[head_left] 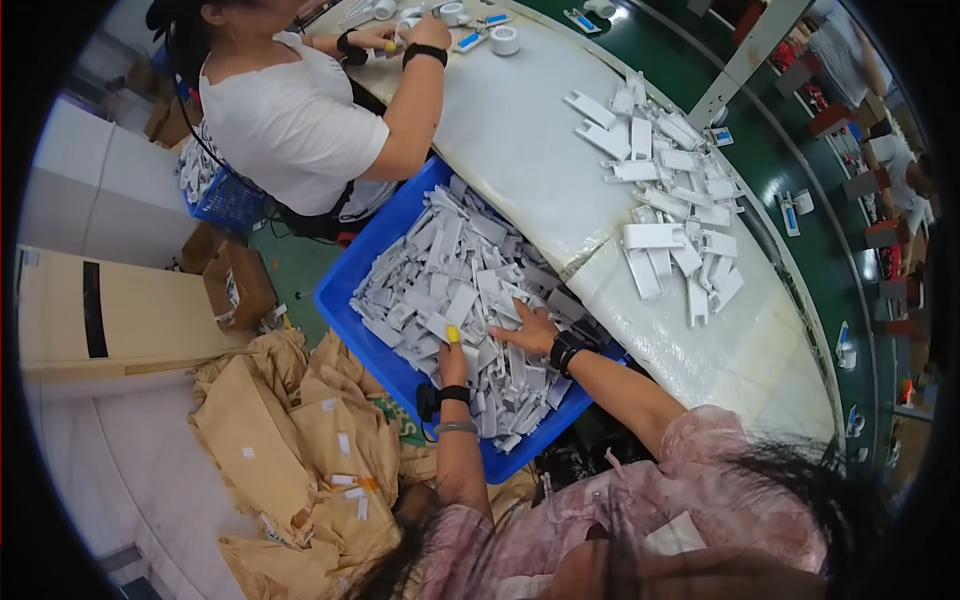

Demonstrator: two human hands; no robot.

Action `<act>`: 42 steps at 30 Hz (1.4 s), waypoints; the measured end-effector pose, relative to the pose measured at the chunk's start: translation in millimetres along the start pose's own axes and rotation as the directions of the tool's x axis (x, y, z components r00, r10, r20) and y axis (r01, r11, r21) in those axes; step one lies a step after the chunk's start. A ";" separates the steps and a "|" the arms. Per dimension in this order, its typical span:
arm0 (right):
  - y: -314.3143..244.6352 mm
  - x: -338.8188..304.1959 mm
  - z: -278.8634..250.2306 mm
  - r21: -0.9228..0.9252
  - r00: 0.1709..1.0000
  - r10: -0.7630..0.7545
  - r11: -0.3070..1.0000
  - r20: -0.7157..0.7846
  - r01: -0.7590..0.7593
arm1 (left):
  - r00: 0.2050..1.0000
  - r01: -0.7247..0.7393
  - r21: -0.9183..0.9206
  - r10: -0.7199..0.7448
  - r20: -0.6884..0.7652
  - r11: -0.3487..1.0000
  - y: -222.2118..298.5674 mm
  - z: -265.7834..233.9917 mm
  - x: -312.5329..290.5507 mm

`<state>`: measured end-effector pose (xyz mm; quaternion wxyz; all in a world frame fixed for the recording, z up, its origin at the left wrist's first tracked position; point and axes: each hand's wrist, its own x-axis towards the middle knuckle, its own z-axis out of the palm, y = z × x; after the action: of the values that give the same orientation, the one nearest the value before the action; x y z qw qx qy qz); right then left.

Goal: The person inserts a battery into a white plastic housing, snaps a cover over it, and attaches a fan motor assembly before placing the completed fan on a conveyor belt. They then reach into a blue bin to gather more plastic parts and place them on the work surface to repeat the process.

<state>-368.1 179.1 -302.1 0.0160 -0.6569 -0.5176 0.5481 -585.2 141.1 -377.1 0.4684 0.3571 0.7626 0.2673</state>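
A blue plastic crate (338, 287) is heaped with white plastic housings (445, 240), long and channel-shaped. Both of my hands are in this heap. My left hand (453, 362) is seen edge-on, a yellow cover on one fingertip that rests against the pieces; its other fingers are mostly hidden. To its right, my right hand (530, 332) lies on the housings with fingers spread, and no piece is visibly gripped in it. Black bands circle both wrists.
A pale worktable (500, 120) borders the crate, with more white housings (655, 237) piled on it. Another person (290, 120) handles white parts at its far end. Beyond runs a green conveyor (765, 170). Brown sacks (255, 440) lie left of the crate.
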 end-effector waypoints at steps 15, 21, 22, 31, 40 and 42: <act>-17.7 -0.6 30.1 0.397 0.998 -0.043 0.916 -0.042 0.056 | 0.999 0.015 -0.469 -0.033 -0.030 0.883 7.5 13.1 -6.9; -43.8 -40.8 -1.0 0.614 0.964 -0.262 0.752 -0.052 0.238 | 0.974 -0.150 -0.490 0.045 -0.221 0.859 48.8 14.1 -37.3; -45.6 -46.6 -6.5 0.617 0.963 -0.262 0.749 -0.058 0.241 | 0.977 -0.143 -0.512 0.038 -0.210 0.847 55.6 13.3 -44.0; -58.7 -81.6 -30.8 0.541 0.882 -0.461 0.720 -0.096 0.435 | 0.961 -0.261 -0.578 0.147 -0.236 0.773 101.4 -3.6 -80.2; -91.8 -149.4 -130.3 0.548 0.710 -0.630 0.489 -0.316 0.678 | 0.778 -0.619 -0.285 0.519 -0.354 0.732 216.0 5.5 -100.3; -72.1 -140.6 -155.9 0.455 0.727 -0.553 0.568 -0.407 0.686 | 0.747 -0.664 -0.363 0.562 -0.355 0.654 254.9 36.0 -103.0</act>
<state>-281.8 199.7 -98.6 0.4634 -0.4500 -0.5183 0.5604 -446.1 215.3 -149.0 0.3376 0.4401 0.5529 0.6218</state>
